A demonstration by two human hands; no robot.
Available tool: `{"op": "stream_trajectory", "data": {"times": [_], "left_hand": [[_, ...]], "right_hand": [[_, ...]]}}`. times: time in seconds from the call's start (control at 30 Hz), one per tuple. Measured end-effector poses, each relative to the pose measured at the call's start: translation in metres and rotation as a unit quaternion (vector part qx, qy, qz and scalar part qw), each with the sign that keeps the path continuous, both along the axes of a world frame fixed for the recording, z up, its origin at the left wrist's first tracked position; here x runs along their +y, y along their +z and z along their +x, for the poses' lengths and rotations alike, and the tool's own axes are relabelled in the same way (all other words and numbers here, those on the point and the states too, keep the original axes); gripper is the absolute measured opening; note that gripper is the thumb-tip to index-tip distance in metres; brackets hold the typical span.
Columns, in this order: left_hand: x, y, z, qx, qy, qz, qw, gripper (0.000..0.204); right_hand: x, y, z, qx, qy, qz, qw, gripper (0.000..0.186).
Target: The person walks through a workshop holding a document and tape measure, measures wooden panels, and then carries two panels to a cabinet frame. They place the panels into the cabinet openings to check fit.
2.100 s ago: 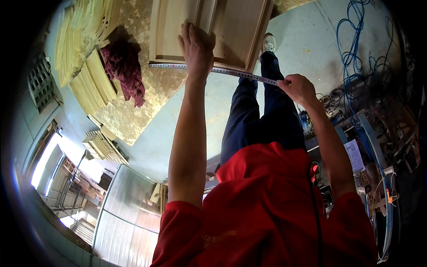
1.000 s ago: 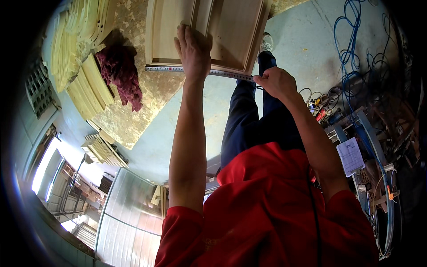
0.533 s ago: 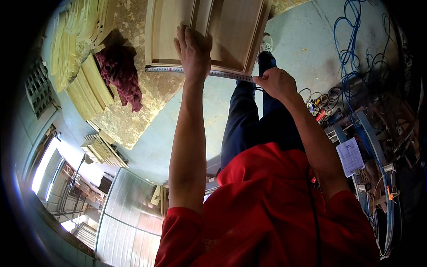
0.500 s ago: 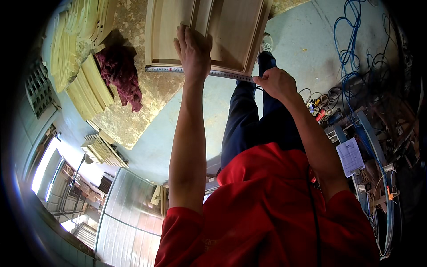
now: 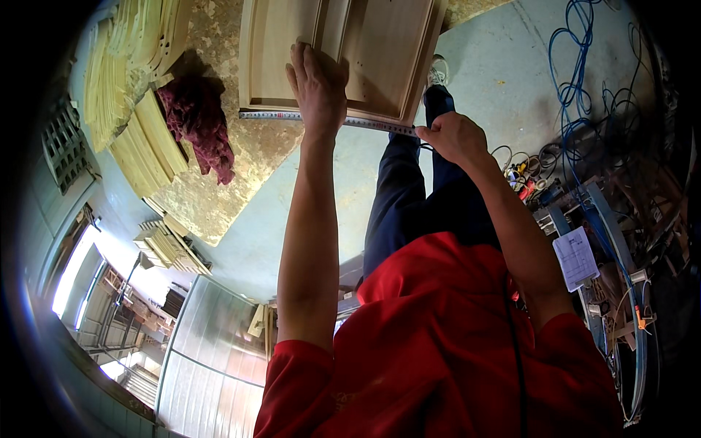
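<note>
Woodworking shop, stacked boards (image 5: 131, 69), looped blue hose (image 5: 575, 91)

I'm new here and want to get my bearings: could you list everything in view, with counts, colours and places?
Wooden panel: one, light brown, top middle
Tape measure: one strip, whitish, along the panel's near edge
Cloth: one, maroon, left of the panel
Worn board: one, mottled tan, beneath the cloth
Wood strips: many, pale yellow, upper left
Crate: one, dark, far left
Hoses: uncountable loops, blue, upper right
Paper: one sheet, white, right
Red shirt: one, lower middle
Trousers: one pair, navy, centre
Left fingers: one hand's, bare, over the panel
Right fingers: one hand's, bare, holding the tape
</note>
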State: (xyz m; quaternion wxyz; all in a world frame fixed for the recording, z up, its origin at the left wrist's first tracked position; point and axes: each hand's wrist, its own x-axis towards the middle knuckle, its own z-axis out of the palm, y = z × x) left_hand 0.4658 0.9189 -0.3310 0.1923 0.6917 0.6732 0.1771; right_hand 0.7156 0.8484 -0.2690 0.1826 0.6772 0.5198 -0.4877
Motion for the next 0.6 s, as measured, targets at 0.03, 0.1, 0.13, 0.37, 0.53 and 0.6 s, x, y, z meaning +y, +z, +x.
{"op": "stream_trajectory", "data": {"times": [0.03, 0.1, 0.13, 0.37, 0.53, 0.6], "left_hand": [[0.0000, 0.0002, 0.0003, -0.002, 0.002, 0.000, 1.000, 0.077], [-0.0005, -0.0014, -0.0009, 0.003, -0.002, 0.005, 1.000, 0.077], [-0.0008, -0.0022, -0.0014, 0.006, -0.004, 0.008, 1.000, 0.077], [-0.0008, -0.0005, -0.0003, -0.001, -0.001, 0.003, 1.000, 0.077], [-0.0008, 0.0004, -0.0009, 0.006, -0.006, 0.005, 1.000, 0.077], [-0.0005, 0.0016, -0.0003, 0.004, -0.004, 0.003, 1.000, 0.078]], "right_hand": [[-0.0004, 0.0001, 0.0003, 0.005, -0.001, 0.005, 1.000, 0.049], [-0.0015, -0.0036, 0.0007, -0.002, 0.000, 0.000, 1.000, 0.051], [-0.0019, -0.0049, 0.0007, -0.005, 0.001, -0.002, 1.000, 0.052], [0.0011, -0.0012, 0.0000, -0.007, 0.004, -0.015, 1.000, 0.052], [-0.0018, -0.0022, 0.0015, 0.006, -0.006, -0.001, 1.000, 0.050], [-0.0021, -0.0024, 0.0015, 0.007, -0.006, 0.002, 1.000, 0.050]]}}
